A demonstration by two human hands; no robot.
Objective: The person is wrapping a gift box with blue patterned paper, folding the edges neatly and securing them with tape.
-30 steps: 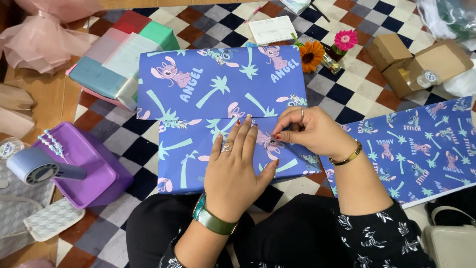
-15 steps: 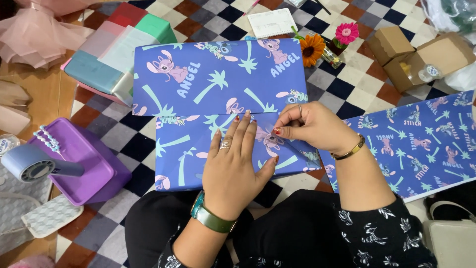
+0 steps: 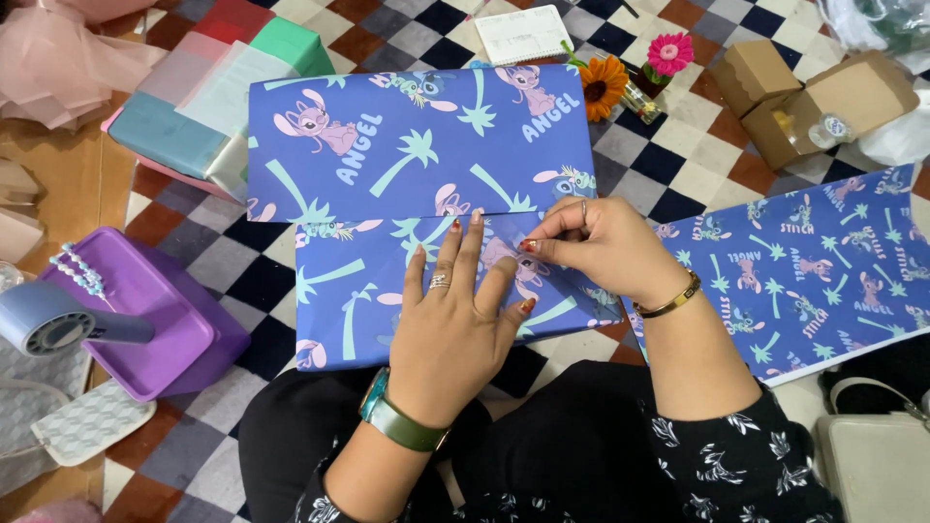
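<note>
A flat parcel in blue cartoon-print wrapping paper (image 3: pixel 417 145) lies on the checkered floor in front of my knees. Its near flap overlaps the far one along a horizontal seam. My left hand (image 3: pixel 460 310) lies flat on the near flap with fingers spread, pressing it down; it wears a ring and a green watch. My right hand (image 3: pixel 601 247) sits at the seam, thumb and forefinger pinched on the paper's edge just beside my left fingertips. Whether a bit of tape is between those fingers is not visible.
A second sheet of the same blue paper (image 3: pixel 823 281) lies at the right. A purple box (image 3: pixel 145 310) and a grey-blue tape dispenser (image 3: pixel 58 324) sit at the left, pastel boxes (image 3: pixel 194 97) beyond. Flowers (image 3: pixel 630 73), cardboard boxes (image 3: pixel 823 97) and a beige bag (image 3: pixel 872 455) lie around.
Both hands stay on the parcel's seam. My right fingertips have closed in slightly toward my left fingers; the parcel has not moved.
</note>
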